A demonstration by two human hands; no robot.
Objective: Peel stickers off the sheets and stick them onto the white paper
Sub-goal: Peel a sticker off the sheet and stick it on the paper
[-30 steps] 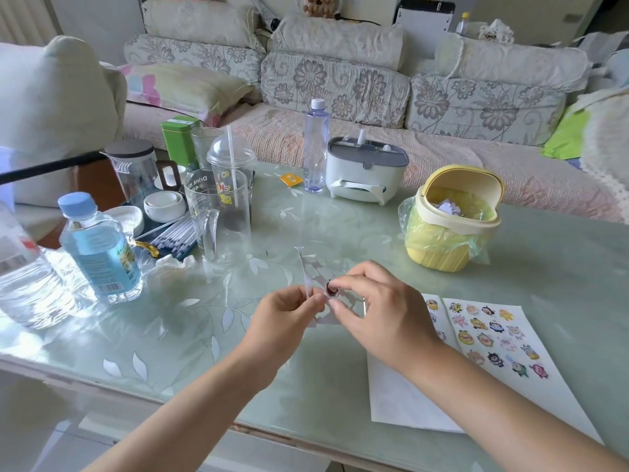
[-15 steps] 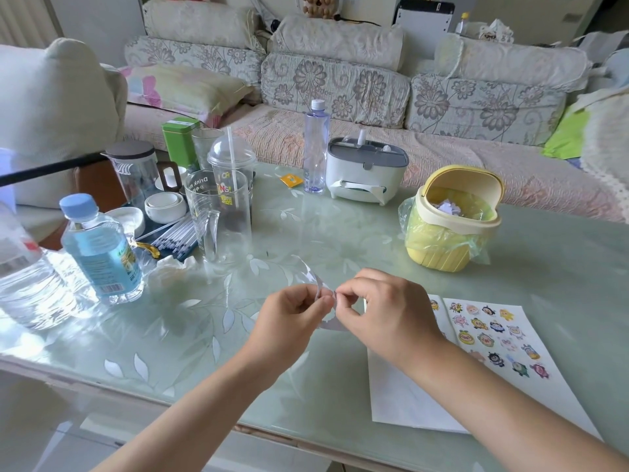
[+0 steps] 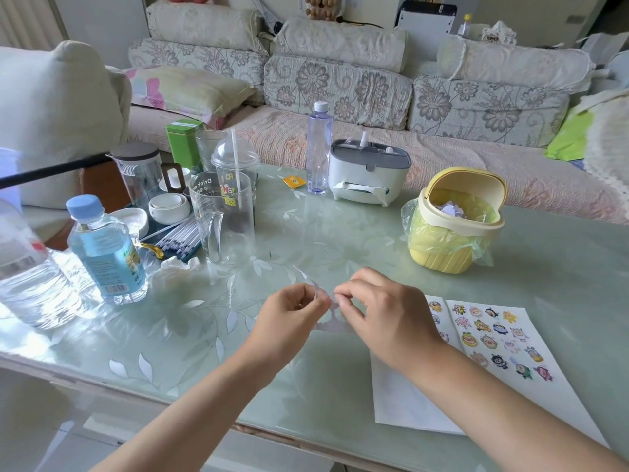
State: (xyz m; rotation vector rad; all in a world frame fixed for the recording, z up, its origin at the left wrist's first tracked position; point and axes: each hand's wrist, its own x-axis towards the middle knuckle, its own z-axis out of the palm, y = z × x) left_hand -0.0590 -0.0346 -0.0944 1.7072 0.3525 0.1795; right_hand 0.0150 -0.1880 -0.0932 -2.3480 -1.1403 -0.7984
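Since the earlier frames the clear sticker sheet (image 3: 322, 294) has bent from upright into a curl over the left hand (image 3: 292, 315), and both hands have drawn closer. The left hand pinches the sheet. The right hand (image 3: 384, 311) pinches its edge with curled fingertips. The sheet is held above the table (image 3: 561, 267), near the front edge. The white paper (image 3: 408, 396) lies toward the front right corner, with a printed sticker sheet (image 3: 493, 338) just beside it.
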